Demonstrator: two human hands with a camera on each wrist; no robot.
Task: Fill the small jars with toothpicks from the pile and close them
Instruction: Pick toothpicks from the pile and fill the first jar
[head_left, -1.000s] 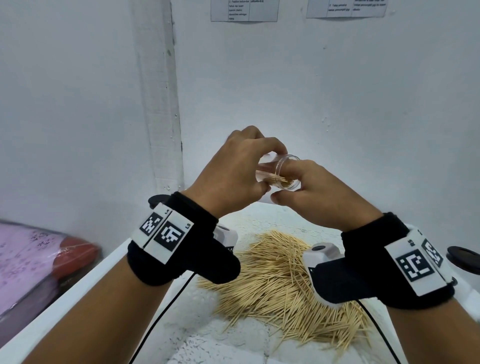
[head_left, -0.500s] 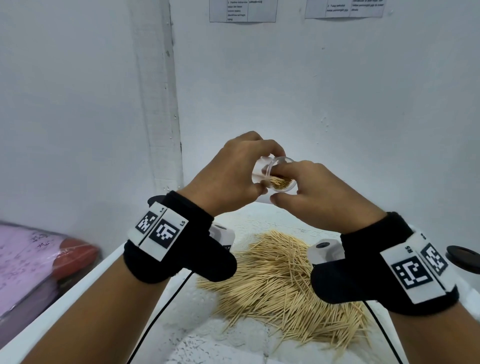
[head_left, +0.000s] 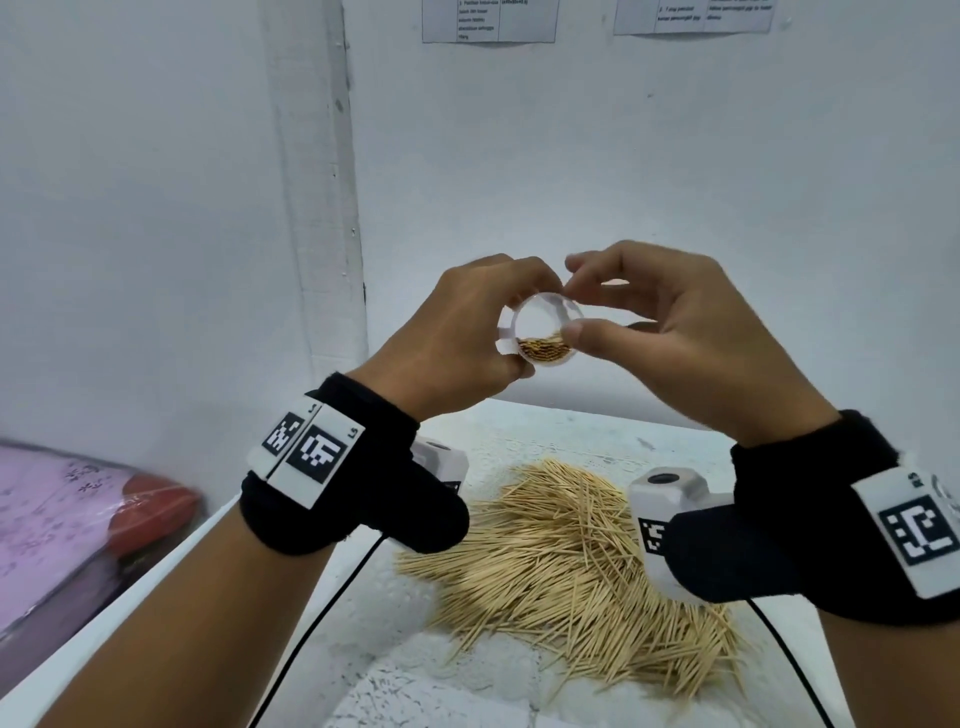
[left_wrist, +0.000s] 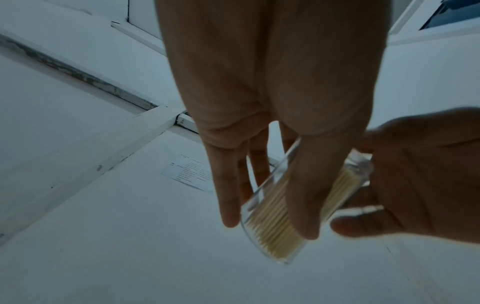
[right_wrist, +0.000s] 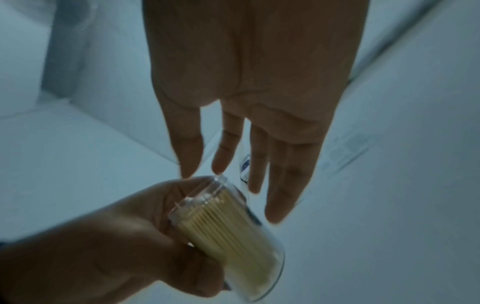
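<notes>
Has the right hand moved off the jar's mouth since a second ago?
Yes. The right hand has drawn rightward from the jar, judged against the wall corner; only its thumb remains near the rim.

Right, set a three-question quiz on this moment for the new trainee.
1. True or false: the jar stands on the table.
2. Which hand grips the jar? A) left hand B) right hand C) neither
3. Fill in: the jar, tipped with its mouth toward the head camera, already holds some ___.

Key: 1 false, it is held up in the air above the table. 2 A; the right hand's fingers are straight beside it. 3 toothpicks.
</notes>
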